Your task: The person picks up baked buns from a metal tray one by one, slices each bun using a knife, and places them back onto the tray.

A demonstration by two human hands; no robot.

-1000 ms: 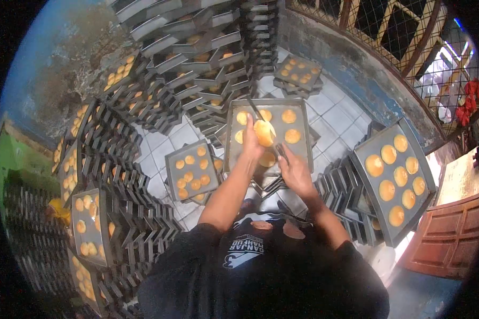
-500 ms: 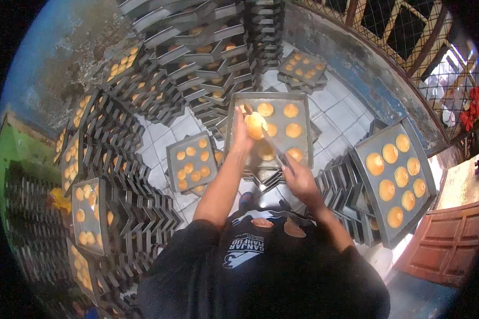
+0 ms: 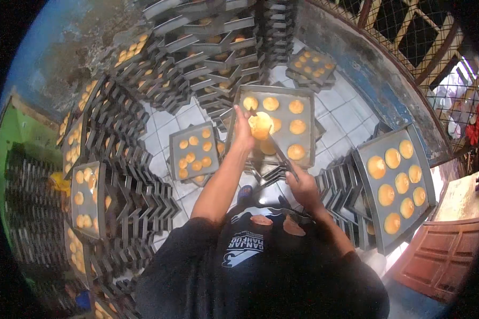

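**A round cake held over the big tray**

Stacks of dark trays [image 3: 138,133] sit all around you. Over the big tray [image 3: 306,106] straight ahead, your left hand [image 3: 244,133] pinches a round cake [image 3: 261,125]. Your right hand [image 3: 305,187] is wrapped around a long thin tool [image 3: 279,151]. The tool points up and away toward the cake.

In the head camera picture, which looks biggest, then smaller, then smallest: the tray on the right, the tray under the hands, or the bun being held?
1. Tray on the right: looks biggest, though it may just sit nearer the camera.
2. Tray under the hands: looks a little smaller.
3. Bun in the left hand: clearly smallest.
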